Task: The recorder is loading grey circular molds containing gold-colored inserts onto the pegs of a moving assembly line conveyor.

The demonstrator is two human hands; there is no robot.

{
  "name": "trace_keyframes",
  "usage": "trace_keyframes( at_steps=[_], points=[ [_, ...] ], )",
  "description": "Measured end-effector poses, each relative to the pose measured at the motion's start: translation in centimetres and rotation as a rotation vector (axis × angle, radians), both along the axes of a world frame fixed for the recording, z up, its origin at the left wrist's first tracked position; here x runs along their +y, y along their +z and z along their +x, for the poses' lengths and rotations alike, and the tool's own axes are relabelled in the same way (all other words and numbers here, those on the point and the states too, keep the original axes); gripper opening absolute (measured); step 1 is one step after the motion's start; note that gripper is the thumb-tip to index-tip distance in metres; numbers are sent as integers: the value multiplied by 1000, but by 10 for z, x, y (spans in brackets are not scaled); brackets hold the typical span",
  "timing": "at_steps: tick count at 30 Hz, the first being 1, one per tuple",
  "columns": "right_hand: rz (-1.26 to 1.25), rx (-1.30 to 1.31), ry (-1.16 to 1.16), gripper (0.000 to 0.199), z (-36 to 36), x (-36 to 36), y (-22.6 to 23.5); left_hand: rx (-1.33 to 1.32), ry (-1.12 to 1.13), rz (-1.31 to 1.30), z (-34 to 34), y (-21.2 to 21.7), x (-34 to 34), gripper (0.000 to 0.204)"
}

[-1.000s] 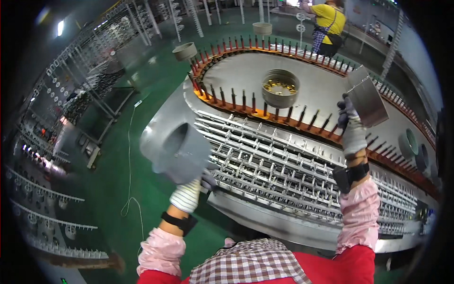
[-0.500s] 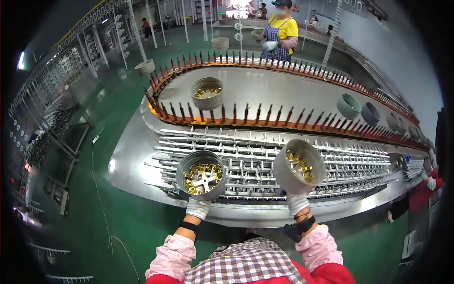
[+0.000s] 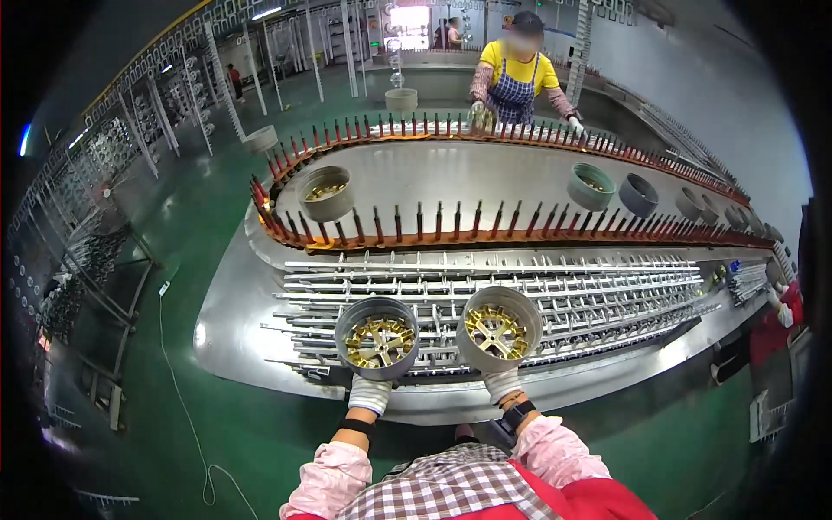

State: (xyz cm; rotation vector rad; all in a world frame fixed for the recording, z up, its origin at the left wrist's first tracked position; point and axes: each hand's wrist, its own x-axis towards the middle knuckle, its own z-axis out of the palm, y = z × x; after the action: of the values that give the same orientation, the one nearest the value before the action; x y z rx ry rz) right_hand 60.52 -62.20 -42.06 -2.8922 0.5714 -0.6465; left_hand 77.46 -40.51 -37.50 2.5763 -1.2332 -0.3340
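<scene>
Through the left head-worn fisheye camera, I looked down and forward from head height: checked apron (image 3: 459,484) closest, at the bottom edge; left hand (image 3: 371,394) and right hand (image 3: 501,384) near; metal table (image 3: 238,325) mid-view; worker in yellow (image 3: 513,87) farther off.

Pink oversleeves (image 3: 328,475), striped gloves (image 3: 371,394) and a checked apron (image 3: 451,490) are worn.

Left hand (image 3: 371,395): fingers hidden by dark grey tub (image 3: 377,373), finger placement can't be read. Right hand (image 3: 503,385): fingers likewise covered by light grey tub (image 3: 531,342). Silver rods (image 3: 572,303) beyond the fingers partly blocked by both. Red-clothed co-worker (image 3: 774,338), well right of right fingers, cut off by dark picture rim.
</scene>
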Motion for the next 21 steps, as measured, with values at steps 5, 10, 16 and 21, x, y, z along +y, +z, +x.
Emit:
trace_keyframes(
  at_steps=[5,10,16,21],
  points=[
    [41,7,30,24,3,25,-7,-319,31,-236,13,-49,26,37],
    [125,0,30,24,-7,25,-17,-469,-22,-97,8,-51,16,36],
    [1036,23,195,26,-34,0,34,-487,79,341,20,-101,22,38],
    [1025,163,340,30,-69,-137,125,-269,234,410,1,-89,-4,38]
  ],
)
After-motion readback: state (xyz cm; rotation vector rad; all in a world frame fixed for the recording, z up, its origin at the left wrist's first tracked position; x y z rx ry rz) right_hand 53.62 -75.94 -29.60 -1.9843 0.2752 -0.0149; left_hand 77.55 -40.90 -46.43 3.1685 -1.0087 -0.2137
